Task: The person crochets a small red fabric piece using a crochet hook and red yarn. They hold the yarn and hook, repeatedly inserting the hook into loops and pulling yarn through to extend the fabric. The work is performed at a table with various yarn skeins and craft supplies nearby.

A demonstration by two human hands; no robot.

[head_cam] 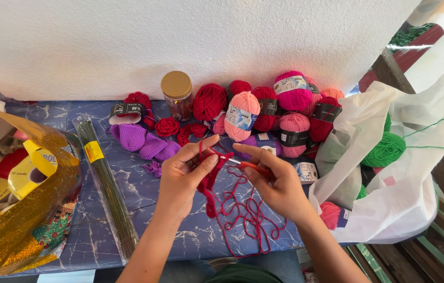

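Head camera, looking down: the left hand [182, 175] pinches a small dark red crocheted piece [210, 181] between thumb and fingers, closed on it just above the blue marbled tabletop [143, 194]. The right hand [279, 183] is closed around a red-handled crochet hook [245, 165], whose tip meets the piece between the two hands. Below them the dark red working yarn [248, 217] lies in loose, crossing loops on the table.

Those loops are the likeliest trouble. They overlap one another, so a pull on the strand could tighten them into a knot. Part of the loose yarn also reaches the near table edge, where it could slip off and drag.

Just behind the hands lie purple crocheted pieces [143, 141] and a small red crocheted rose [167, 127]; a wide sweep of either wrist could catch them. A row of yarn skeins [264, 112] in red and pink stands against the white wall, beside a gold-lidded jar [176, 94], well apart from the work.

A white plastic bag [390, 199] at the right holds green yarn [387, 149], and its thin green strand hangs loose where it might snag. To the left lie a sleeve of green floral wire stems [109, 194] and a gold foil bag [28, 230].
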